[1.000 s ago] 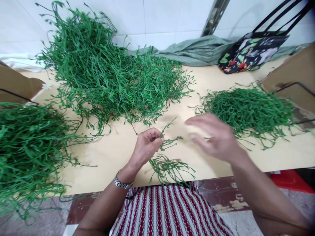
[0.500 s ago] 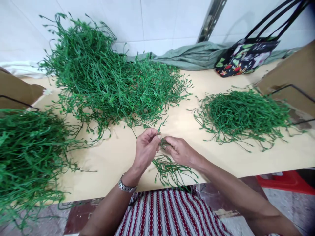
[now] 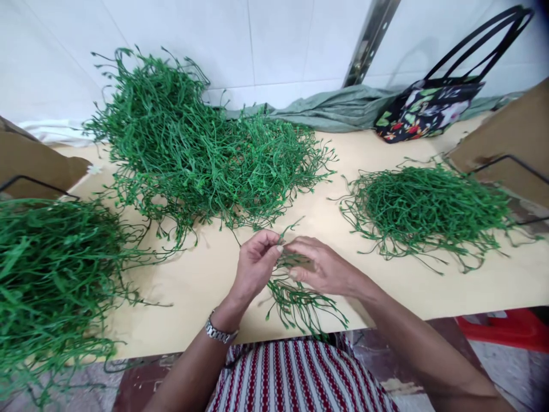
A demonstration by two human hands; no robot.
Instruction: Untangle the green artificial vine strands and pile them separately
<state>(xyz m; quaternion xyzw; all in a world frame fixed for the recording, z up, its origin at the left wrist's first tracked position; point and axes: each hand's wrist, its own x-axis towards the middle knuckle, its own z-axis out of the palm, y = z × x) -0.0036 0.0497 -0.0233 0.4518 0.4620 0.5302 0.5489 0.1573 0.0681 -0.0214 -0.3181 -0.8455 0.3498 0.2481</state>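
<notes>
My left hand (image 3: 257, 264) pinches a thin green stem (image 3: 291, 226) between thumb and fingertips; its forked end sticks out beyond them, up and to the right. Close beside it, my right hand (image 3: 319, 266) has its thumb and fingers apart, with some stems showing in the gap; it does not grip them. A small bunch of green stems with bud-like tips (image 3: 302, 306) lies beneath both hands, by the table's front edge. Part of that bunch is hidden by the right hand.
Tangled stems form a big heap (image 3: 184, 143) at the back, another heap (image 3: 47, 274) at the left and a smaller one (image 3: 429, 206) at the right. Cardboard boxes (image 3: 514, 137) flank the table (image 3: 189, 292). A flowered bag (image 3: 429, 111) stands against the wall.
My right thumb and fingers have spread apart from their closed grip on the stems. The left hand keeps its pinch, and the stem's end now leans further right. The view has shifted slightly.
</notes>
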